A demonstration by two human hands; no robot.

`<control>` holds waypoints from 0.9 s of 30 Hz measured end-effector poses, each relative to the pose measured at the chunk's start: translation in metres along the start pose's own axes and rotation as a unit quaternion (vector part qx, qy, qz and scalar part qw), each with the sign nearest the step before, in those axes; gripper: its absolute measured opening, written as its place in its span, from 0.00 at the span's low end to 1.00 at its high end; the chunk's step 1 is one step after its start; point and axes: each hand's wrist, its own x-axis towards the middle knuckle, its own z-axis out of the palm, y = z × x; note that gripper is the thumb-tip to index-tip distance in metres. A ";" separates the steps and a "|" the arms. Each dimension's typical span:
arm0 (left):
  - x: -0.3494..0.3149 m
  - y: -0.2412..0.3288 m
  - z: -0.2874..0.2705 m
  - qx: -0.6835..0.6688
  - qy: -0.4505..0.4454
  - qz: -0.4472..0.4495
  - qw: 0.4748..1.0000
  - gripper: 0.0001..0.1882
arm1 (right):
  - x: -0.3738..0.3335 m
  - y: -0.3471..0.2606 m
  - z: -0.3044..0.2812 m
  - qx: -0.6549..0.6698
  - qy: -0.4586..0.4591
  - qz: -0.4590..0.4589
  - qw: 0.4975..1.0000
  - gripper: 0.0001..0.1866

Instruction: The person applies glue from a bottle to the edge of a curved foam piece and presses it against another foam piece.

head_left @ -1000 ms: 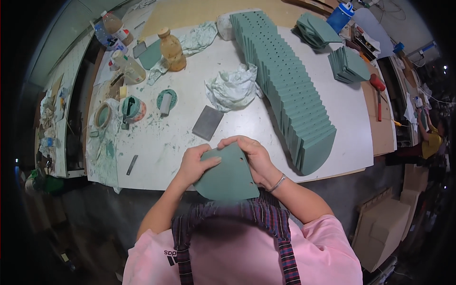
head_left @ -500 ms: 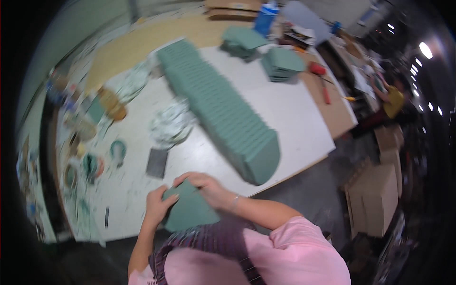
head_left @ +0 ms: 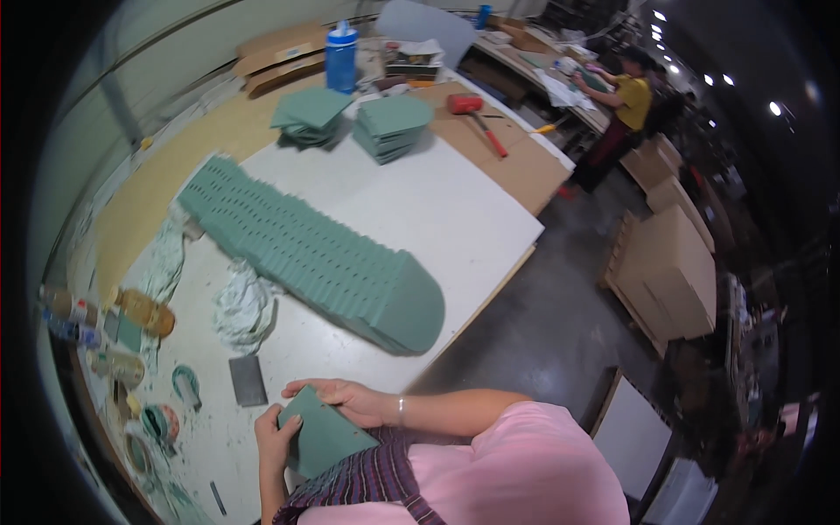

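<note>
Close to my body I hold a flat green panel (head_left: 327, 437) with small holes near its edge. My left hand (head_left: 276, 432) grips its left edge, thumb on the face and fingers behind. At the upper right edge is my right hand (head_left: 348, 401), closed around the panel with some fingers hidden behind it. A long overlapping row of similar green panels (head_left: 306, 249), rounded at the near end and dotted with holes, lies across the white table (head_left: 472, 210). Just beyond my hands rests a dark grey rectangular block (head_left: 248, 381).
Crumpled pale cloth (head_left: 243, 311) lies beside the row. Bottles (head_left: 144, 312) and paint-stained tape rolls (head_left: 160, 423) crowd the left. Two green stacks (head_left: 391, 125), a blue bottle (head_left: 341, 59) and a red mallet (head_left: 477, 122) stand farther back. A person (head_left: 626, 101) works beyond, near cardboard boxes (head_left: 669, 276).
The view has swung right, so the table's things sit farther left. Both hands still hold the green panel, which is now turned somewhat, with its holes showing.
</note>
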 end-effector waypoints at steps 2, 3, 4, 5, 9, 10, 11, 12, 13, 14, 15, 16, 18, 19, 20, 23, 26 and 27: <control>-0.018 -0.013 -0.011 -0.007 0.021 -0.017 1.000 0.17 | 0.009 0.014 0.004 0.022 -0.014 0.040 0.999 0.26; -0.027 -0.019 -0.015 -0.014 0.043 -0.035 0.998 0.16 | 0.013 0.021 0.005 0.022 -0.013 0.039 0.999 0.26; -0.038 -0.023 -0.017 -0.014 0.042 -0.034 0.998 0.16 | 0.017 0.029 0.006 0.021 -0.021 0.063 0.998 0.25; -0.050 -0.028 -0.019 -0.040 0.070 -0.053 0.995 0.15 | 0.021 0.038 0.006 0.022 -0.030 0.089 0.995 0.24; -0.082 -0.032 -0.018 -0.116 0.130 -0.098 0.980 0.13 | 0.035 0.065 0.005 0.015 -0.049 0.116 0.992 0.20; -0.086 -0.029 -0.019 -0.107 0.118 -0.103 0.982 0.12 | 0.035 0.068 0.003 0.016 -0.037 0.126 0.991 0.18; -0.091 -0.024 -0.019 -0.107 0.119 -0.103 0.982 0.12 | 0.035 0.070 0.005 0.016 -0.037 0.127 0.991 0.18; -0.096 -0.019 -0.016 -0.117 0.123 -0.105 0.980 0.12 | 0.035 0.072 0.008 0.006 -0.030 0.132 0.991 0.17; -0.099 -0.016 -0.013 -0.127 0.127 -0.108 0.978 0.12 | 0.034 0.073 0.010 -0.003 -0.022 0.136 0.990 0.16; -0.101 -0.016 -0.012 -0.127 0.128 -0.107 0.978 0.12 | 0.034 0.077 0.009 -0.003 -0.023 0.136 0.990 0.16; -0.105 -0.018 -0.011 -0.138 0.132 -0.115 0.975 0.12 | 0.034 0.080 0.009 -0.028 -0.017 0.134 0.990 0.15; -0.108 -0.019 -0.010 -0.148 0.136 -0.122 0.972 0.12 | 0.034 0.082 0.009 -0.053 -0.012 0.131 0.990 0.14; -0.111 -0.022 -0.006 -0.163 0.146 -0.121 0.968 0.12 | 0.035 0.084 0.008 -0.075 0.009 0.132 0.988 0.13; -0.111 -0.023 -0.004 -0.177 0.157 -0.120 0.964 0.12 | 0.035 0.084 0.008 -0.097 0.029 0.132 0.986 0.13; -0.110 -0.023 -0.004 -0.177 0.157 -0.120 0.964 0.12 | 0.035 0.082 0.009 -0.097 0.029 0.133 0.986 0.13; -0.107 -0.025 -0.005 -0.177 0.138 -0.128 0.966 0.12 | 0.035 0.076 0.012 -0.107 0.059 0.157 0.980 0.12; -0.106 -0.034 -0.003 -0.168 0.130 -0.100 0.972 0.12 | 0.035 0.075 0.011 -0.103 0.073 0.171 0.977 0.13; -0.105 -0.035 -0.003 -0.153 0.128 -0.101 0.975 0.12 | 0.035 0.076 0.009 -0.095 0.073 0.173 0.978 0.13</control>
